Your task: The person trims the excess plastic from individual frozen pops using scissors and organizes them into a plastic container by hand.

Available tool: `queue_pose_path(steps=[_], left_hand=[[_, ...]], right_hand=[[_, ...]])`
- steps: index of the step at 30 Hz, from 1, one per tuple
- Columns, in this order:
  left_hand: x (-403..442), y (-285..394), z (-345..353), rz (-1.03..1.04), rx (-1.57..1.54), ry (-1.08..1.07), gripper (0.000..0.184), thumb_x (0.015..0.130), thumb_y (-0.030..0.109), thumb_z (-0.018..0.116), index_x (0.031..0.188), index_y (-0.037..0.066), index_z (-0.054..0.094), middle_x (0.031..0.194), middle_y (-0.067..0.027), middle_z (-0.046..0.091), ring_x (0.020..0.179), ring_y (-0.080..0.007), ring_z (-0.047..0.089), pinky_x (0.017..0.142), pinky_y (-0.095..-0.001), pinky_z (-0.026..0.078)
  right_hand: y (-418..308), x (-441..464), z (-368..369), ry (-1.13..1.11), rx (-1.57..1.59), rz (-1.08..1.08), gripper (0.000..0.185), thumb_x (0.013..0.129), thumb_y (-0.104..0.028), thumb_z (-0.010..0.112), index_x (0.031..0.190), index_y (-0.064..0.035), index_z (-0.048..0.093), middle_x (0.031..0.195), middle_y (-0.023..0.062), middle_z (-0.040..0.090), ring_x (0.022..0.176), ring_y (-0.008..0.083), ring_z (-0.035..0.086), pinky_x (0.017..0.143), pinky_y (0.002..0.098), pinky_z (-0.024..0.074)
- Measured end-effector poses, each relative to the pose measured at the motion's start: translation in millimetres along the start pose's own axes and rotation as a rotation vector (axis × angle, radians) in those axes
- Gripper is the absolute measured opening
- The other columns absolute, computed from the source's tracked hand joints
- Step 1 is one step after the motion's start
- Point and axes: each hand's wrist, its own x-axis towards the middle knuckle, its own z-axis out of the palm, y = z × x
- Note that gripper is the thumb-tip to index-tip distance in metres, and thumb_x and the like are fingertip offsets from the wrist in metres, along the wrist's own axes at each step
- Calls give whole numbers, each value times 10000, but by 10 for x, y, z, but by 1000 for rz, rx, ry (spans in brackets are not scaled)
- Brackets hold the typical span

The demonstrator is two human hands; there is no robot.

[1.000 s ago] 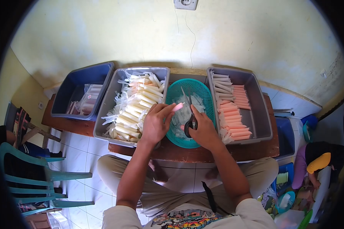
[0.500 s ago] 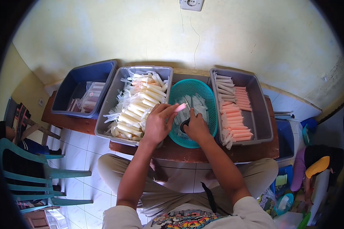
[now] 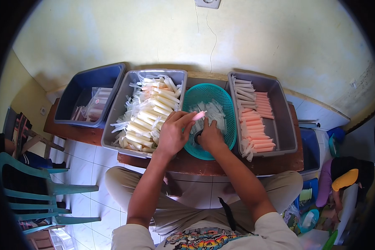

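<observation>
My left hand pinches a pink ice pop, a slim tube in clear plastic, above the near part of a teal mesh basket. Around the black handle of a pair of scissors the fingers of my right hand are closed; the blades are mostly hidden. Clear plastic scraps lie in the basket below both hands. Left of the basket, a grey tub is heaped with cream-coloured tubes with loose plastic ends.
On the right, a grey tub holds rows of pink and whitish tubes. A dark blue tub with packed bags stands far left on the wooden bench. Green chairs stand left; another person is at the lower right.
The scissor blades, upright beside the ice pop before, are now mostly out of sight. The ice pop's tip now shows trimmed short, with my right hand slightly lower beside it.
</observation>
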Motion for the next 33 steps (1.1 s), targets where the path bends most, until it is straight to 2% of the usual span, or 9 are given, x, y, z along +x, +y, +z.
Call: queue_pose_path(steps=[6,13,15,19,22,28,30,31,33], left_hand=[[7,5,9,20,-8,-9,377,907,-41,790,1272,52,789,1069,-151,761,949,-348,722,827,-430,579],[-5,9,12,16,-31,-35,391,903,-45,785,1283,45,784,1071,-161,759,952,-351,723,833,-435,580],[-16,-14,26,23,-25,-18,393,902,-46,784,1285,41,782,1076,-168,759,955,-356,725,838,-438,581],[-22,-11,21,27,-29,-6,391,904,-42,784,1286,42,782,1081,-172,760,959,-361,727,844,-438,582],[-16,10,9,-11,-42,-9,317,926,-8,773,1239,41,782,1087,-152,761,987,-367,716,878,-459,580],[0,32,-6,-11,-60,44,303,932,-18,765,1230,32,779,1086,-163,766,981,-373,722,876,-458,576],[12,57,-16,-28,-96,72,286,940,-16,765,1223,27,776,1074,-173,766,967,-377,732,850,-453,582],[22,74,-27,-28,-97,72,286,940,-16,765,1223,27,776,1074,-173,766,967,-377,732,850,-453,582],[45,128,-46,-56,-111,65,278,944,-9,778,1220,24,771,1069,-172,769,944,-361,754,817,-433,593]], right_hand=[[-67,41,-12,-49,-72,3,818,951,-168,677,1635,108,321,1430,304,499,1148,483,720,1000,513,595],[-85,88,5,-80,-165,1,852,925,-193,710,1623,120,334,1403,289,555,1176,449,725,1004,493,596],[-30,162,134,-30,-164,-14,1022,850,-352,840,1630,78,338,1398,284,559,1125,455,742,983,521,608],[12,164,151,-27,-137,-31,1063,831,-368,870,1623,92,330,1404,290,558,1132,465,738,988,515,611],[1,97,85,-31,-117,-30,1051,842,-386,879,1608,100,349,1387,295,569,1148,476,732,987,515,615],[-43,-154,-209,-54,-34,-54,877,885,-344,864,1542,77,463,1401,301,564,1175,473,716,993,518,606],[-39,-246,-336,-5,27,-123,725,919,-332,838,1462,58,557,1329,307,615,1167,465,719,973,526,604],[9,-247,-366,-4,27,-123,725,919,-332,838,1462,58,557,1329,307,615,1167,465,719,973,526,604],[118,-260,-420,208,210,-390,586,941,-279,823,1385,46,620,1224,289,687,1096,407,753,941,507,609]])
